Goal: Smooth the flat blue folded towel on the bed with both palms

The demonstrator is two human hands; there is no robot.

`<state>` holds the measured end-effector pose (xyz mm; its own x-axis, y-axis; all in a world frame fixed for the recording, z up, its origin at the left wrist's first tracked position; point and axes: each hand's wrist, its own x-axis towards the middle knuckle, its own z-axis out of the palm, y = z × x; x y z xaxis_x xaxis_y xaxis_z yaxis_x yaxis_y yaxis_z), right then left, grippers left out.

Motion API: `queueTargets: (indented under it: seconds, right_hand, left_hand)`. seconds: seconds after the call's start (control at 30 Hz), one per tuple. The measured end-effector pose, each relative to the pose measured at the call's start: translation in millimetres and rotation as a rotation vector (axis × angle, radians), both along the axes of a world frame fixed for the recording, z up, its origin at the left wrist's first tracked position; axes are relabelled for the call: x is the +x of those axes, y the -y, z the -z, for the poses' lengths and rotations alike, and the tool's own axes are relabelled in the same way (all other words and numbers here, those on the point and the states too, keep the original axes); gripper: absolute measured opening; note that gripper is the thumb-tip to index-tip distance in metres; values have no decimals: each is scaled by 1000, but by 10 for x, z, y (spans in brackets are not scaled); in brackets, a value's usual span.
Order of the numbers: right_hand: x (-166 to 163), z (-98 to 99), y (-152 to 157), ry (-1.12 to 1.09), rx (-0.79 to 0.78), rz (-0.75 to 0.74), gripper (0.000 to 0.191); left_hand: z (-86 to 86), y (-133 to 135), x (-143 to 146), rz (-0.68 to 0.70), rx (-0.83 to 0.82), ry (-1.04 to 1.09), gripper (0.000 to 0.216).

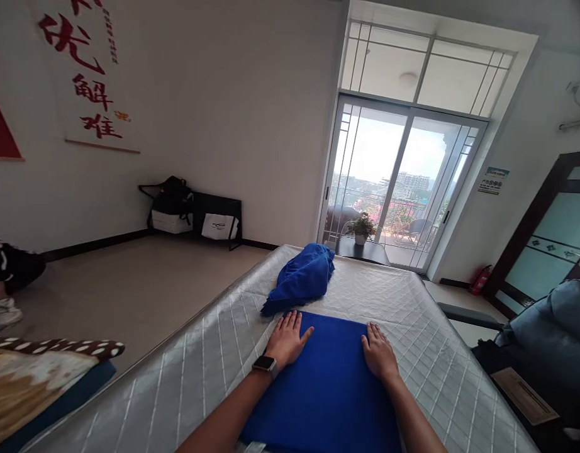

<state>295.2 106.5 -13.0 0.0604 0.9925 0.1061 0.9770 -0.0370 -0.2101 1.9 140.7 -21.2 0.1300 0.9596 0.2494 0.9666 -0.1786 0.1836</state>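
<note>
Quilted silver mattress (195, 371) fills the foreground, running away toward the glass balcony doors (398, 182). And both hands are down flat on it! Left hand (286, 340), smartwatch (265, 364) on the wrist, lies palm down with fingers spread, pressing the far left corner of the flat blue cloth (330, 384). Right hand (379, 353) mirrors it at the far right corner, fingers together and extended, also flat on the fabric. Neither hand grips anything; they simply press.

That cloth lies smooth between the forearms, its far edge straight, running from one hand to the other, its near end passing out of view at the bottom. Just beyond the left hand sits a crumpled blue bundle (302, 277), nearly touching the cloth's far left corner. Bare mattress stretches wide on either side, plenty of free surface out to both long edges.

Past the mattress's far end, a small potted plant (362, 228) stands on a dark stand. Open floor (129, 289) lies to the left, bags (173, 204) against the wall.
</note>
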Motion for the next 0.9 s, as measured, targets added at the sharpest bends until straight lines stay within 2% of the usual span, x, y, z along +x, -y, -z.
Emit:
queueTargets:
  seconds: [0.1, 0.17, 0.4, 0.5, 0.57, 0.63, 0.9]
  right_hand:
    - [0, 5, -8, -8, 6, -6, 65]
    - [1, 17, -20, -11, 9, -5, 65]
    - [49, 54, 17, 29, 8, -47, 62]
    - [70, 57, 33, 63, -2, -76, 64]
    - [69, 58, 15, 72, -3, -80, 62]
    - [56, 59, -17, 67, 0, -68, 61]
    - [19, 42, -46, 14, -3, -18, 63]
  left_hand:
    - [-78, -48, 116, -28, -2, 7, 79]
    - [-125, -43, 333, 5, 9, 15, 79]
    - [-159, 232, 1629, 441, 3, 72, 64]
    - [-137, 259, 1856, 495, 11, 110, 61]
    - [-104, 221, 1804, 476, 8, 130, 63]
    - [-65, 158, 1636, 435, 0, 138, 67]
    - [-19, -93, 617, 196, -32, 103, 83]
